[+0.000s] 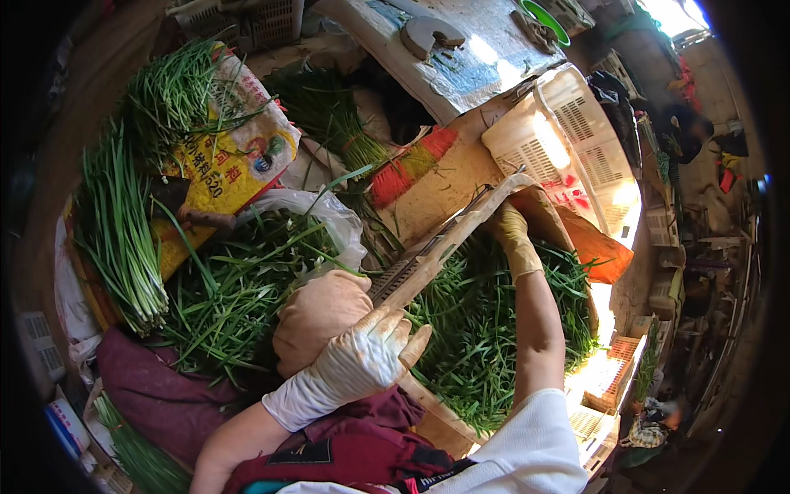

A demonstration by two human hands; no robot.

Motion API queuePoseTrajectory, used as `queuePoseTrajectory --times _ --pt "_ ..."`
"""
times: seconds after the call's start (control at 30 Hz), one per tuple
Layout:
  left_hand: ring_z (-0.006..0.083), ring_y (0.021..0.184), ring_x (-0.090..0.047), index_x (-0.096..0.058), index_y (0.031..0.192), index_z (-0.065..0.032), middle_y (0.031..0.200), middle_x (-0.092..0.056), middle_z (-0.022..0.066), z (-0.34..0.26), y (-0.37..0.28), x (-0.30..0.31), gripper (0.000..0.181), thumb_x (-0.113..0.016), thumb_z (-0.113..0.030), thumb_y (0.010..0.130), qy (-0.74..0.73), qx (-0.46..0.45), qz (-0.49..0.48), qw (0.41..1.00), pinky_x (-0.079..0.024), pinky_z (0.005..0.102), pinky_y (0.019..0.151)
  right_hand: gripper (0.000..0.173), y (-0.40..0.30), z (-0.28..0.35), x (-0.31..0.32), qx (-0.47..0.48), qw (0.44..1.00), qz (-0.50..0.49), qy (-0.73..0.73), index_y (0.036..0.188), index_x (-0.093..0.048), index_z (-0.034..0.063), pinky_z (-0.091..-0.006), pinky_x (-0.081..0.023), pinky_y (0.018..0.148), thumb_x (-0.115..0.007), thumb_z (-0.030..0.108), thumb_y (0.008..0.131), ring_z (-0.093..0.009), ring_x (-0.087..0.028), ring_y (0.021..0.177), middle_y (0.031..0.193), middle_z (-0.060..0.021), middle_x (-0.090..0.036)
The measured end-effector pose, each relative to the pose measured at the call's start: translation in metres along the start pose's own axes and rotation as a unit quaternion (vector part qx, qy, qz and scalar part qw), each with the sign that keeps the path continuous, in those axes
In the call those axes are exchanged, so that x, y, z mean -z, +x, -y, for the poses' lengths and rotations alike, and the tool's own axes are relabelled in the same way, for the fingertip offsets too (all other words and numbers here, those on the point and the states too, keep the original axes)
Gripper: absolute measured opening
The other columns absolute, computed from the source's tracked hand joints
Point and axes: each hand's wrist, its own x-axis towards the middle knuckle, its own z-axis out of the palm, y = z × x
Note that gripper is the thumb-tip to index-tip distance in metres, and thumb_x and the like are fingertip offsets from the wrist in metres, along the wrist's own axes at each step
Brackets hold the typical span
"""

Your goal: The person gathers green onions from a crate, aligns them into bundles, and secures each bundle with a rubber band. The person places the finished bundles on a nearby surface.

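Note:
My left hand [370, 352], in a pale stained glove, lies over the near rim of a large wooden-edged container [432, 272], its fingers spread and nothing seen in them. My right hand [509, 231], in a yellowish glove, reaches to the far end of that container, under its rim; the fingers are hidden. Loose cut green leaves [469, 327] fill the container. Left of my hands, more loose greens [247, 296] lie in a clear plastic bag [339, 225]. A bundle of long green stalks with white ends [126, 247] rests beside a knife's wooden handle [207, 217].
A yellow printed sack [222, 167] bears a heap of greens [173, 92]. White plastic crates [580, 136] stand at the upper right, near an orange sheet [595, 247]. A covered table [457, 55] is at the top. A person [685, 129] is in the far right background.

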Motion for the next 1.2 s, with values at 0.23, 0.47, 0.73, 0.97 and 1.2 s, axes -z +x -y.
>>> queuePoseTrajectory --times 0.23,0.47,0.73,0.97,1.2 --pt "0.03 0.086 -0.064 -0.059 0.108 -0.0023 0.088 -0.062 0.0128 -0.002 0.001 -0.002 0.038 -0.064 -0.015 0.073 0.004 -0.001 0.011 1.0 -0.053 0.0405 0.08 0.056 -0.01 0.037 0.02 -0.095 0.981 0.067 -0.152 0.116 -0.053 0.0119 -0.0392 -0.045 0.089 -0.073 0.036 0.069 -0.029 -0.054 0.107 0.117 -0.0095 -0.058" --pt "0.0282 0.087 -0.064 -0.059 0.109 -0.0028 0.089 -0.063 0.0124 -0.004 0.001 -0.005 0.038 -0.062 -0.016 0.073 0.017 0.017 0.017 1.0 -0.052 0.0412 0.081 0.057 -0.087 0.127 0.072 -0.078 0.98 -0.129 -0.129 0.111 -0.06 0.0079 -0.0399 -0.048 0.083 -0.077 0.034 0.063 -0.031 -0.06 0.099 0.106 -0.0125 -0.063" --pt "0.0232 0.092 -0.059 -0.059 0.112 -0.0043 0.101 -0.062 0.0123 -0.015 0.031 -0.028 0.034 -0.054 -0.017 0.08 0.055 0.118 0.095 0.987 -0.046 0.0352 0.086 0.056 -0.187 0.164 0.107 0.036 0.988 -0.147 0.037 0.113 -0.059 0.0106 -0.038 -0.046 0.086 -0.074 0.01 0.06 -0.031 -0.055 0.096 0.096 -0.0096 -0.06" --pt "0.0374 0.135 -0.026 -0.019 0.146 -0.0097 0.149 -0.019 0.0204 -0.018 0.087 -0.088 0.09 -0.07 -0.032 0.076 -0.091 0.13 0.116 0.981 -0.022 0.05 0.109 0.04 -0.21 0.172 0.085 0.065 0.96 -0.27 -0.046 0.093 -0.063 0.0104 -0.0379 -0.044 0.083 -0.073 0.004 0.056 -0.028 -0.054 0.09 0.091 -0.0068 -0.058" --pt "0.032 0.134 -0.031 -0.039 0.137 -0.0097 0.145 -0.034 0.013 -0.002 0.131 -0.153 0.057 -0.052 -0.021 0.082 0.013 0.033 0.038 0.999 -0.027 0.0486 0.107 0.033 -0.211 0.176 0.063 0.089 0.945 -0.314 0.008 0.087 -0.062 0.0085 -0.04 -0.043 0.091 -0.076 0.004 0.058 -0.03 -0.055 0.103 0.107 -0.0097 -0.058"
